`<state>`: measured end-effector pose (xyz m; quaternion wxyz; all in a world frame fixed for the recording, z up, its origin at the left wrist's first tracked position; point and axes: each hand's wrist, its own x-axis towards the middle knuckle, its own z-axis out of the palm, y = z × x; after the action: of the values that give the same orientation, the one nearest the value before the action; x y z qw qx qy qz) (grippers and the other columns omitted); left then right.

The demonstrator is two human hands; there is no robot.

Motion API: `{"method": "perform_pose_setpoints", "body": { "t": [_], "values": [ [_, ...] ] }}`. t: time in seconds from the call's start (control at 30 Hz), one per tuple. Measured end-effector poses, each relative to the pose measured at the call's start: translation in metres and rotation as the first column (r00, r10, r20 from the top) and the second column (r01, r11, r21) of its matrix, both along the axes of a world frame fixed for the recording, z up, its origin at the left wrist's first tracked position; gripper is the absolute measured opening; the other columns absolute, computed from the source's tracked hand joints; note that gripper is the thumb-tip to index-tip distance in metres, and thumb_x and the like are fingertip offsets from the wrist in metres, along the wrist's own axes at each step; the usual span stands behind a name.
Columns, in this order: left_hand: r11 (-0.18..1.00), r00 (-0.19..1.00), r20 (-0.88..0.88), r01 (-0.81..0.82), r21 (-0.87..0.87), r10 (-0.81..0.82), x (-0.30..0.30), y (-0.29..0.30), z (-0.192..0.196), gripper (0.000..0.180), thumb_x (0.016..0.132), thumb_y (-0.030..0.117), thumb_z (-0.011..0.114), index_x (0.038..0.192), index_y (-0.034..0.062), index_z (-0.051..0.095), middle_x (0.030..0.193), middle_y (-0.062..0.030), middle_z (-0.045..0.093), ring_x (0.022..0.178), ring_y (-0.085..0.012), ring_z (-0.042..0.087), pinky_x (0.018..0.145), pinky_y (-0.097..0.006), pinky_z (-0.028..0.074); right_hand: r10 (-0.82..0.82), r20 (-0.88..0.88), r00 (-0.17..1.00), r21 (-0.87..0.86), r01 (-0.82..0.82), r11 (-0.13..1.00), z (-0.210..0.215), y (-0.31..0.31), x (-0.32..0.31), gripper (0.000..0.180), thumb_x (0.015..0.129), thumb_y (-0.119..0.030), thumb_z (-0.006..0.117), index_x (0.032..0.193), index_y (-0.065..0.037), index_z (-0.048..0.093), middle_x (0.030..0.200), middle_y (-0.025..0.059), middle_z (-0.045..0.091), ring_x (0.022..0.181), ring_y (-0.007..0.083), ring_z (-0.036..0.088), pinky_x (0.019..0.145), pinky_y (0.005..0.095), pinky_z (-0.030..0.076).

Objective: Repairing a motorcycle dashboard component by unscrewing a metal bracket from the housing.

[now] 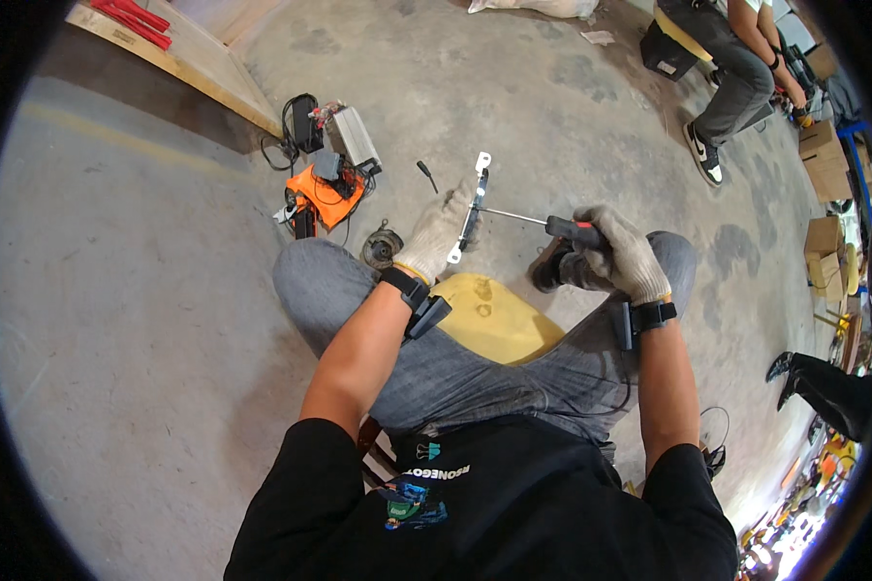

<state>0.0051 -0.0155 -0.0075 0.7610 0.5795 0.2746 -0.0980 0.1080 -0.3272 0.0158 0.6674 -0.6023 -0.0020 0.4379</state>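
Note:
My left hand, in a white knit glove, grips a narrow white metal bracket held upright above my knees. My right hand, also gloved, is closed around the black and red handle of a screwdriver. Its thin shaft runs left and its tip meets the bracket about midway along. I sit on a yellow stool with both knees apart. A black strap with a small device is on each wrist.
On the concrete floor ahead lie an orange power tool with cables, a grey metal box, a loose small screwdriver and a round metal part. A wooden board lies far left. Another person sits at top right; cardboard boxes stand at the right.

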Motion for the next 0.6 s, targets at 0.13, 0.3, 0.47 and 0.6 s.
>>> {"method": "perform_pose_setpoints", "body": {
  "t": [0.13, 0.3, 0.47, 0.6],
  "values": [
    [0.999, 1.0, -0.007, -0.03, 0.017, 0.03, 0.003, 0.003, -0.015, 0.052, 0.108, 0.058, 0.049, 0.107, 0.0081, 0.063, 0.083, -0.0027, 0.066, 0.066, -0.0122, 0.063, 0.062, -0.029, 0.057, -0.19, 0.205, 0.96, 0.113, 0.169, 0.979, -0.01, 0.018, -0.015, 0.046, 0.107, -0.037, 0.059, 0.133, 0.002, 0.059, 0.093, 0.0067, 0.064, 0.08, 0.0142, 0.064, 0.071, 0.026, 0.052],
    [0.999, 1.0, -0.007, -0.03, 0.014, 0.03, 0.0, 0.002, -0.009, 0.051, 0.108, 0.058, 0.049, 0.106, 0.0086, 0.063, 0.083, -0.0027, 0.066, 0.066, -0.0119, 0.063, 0.063, -0.029, 0.057, -0.136, -0.04, 0.99, 0.018, 0.137, 0.99, 0.014, 0.014, -0.006, 0.048, 0.104, -0.033, 0.065, 0.134, 0.003, 0.056, 0.102, 0.0084, 0.063, 0.086, 0.0144, 0.063, 0.073, 0.0262, 0.053],
    [0.999, 0.999, 0.011, -0.035, -0.013, 0.035, 0.002, -0.001, -0.01, 0.051, 0.107, 0.059, 0.05, 0.107, 0.009, 0.062, 0.084, -0.0031, 0.066, 0.066, -0.0123, 0.063, 0.063, -0.029, 0.058, -0.07, -0.072, 0.995, 0.06, 0.075, 0.995, -0.005, 0.012, -0.01, 0.055, 0.101, -0.033, 0.071, 0.137, 0.004, 0.052, 0.109, 0.0097, 0.061, 0.094, 0.0166, 0.064, 0.082, 0.0286, 0.057],
    [0.999, 0.999, -0.032, -0.04, 0.008, 0.04, 0.002, -0.001, -0.007, 0.052, 0.106, 0.059, 0.051, 0.108, 0.0089, 0.063, 0.084, -0.0035, 0.067, 0.064, -0.0129, 0.064, 0.061, -0.03, 0.058, -0.341, 0.05, 0.939, 0.077, 0.337, 0.938, -0.003, 0.032, -0.018, 0.047, 0.106, -0.037, 0.062, 0.133, 0.001, 0.057, 0.092, 0.0063, 0.062, 0.07, 0.0134, 0.06, 0.06, 0.0271, 0.052]
  ]
}}
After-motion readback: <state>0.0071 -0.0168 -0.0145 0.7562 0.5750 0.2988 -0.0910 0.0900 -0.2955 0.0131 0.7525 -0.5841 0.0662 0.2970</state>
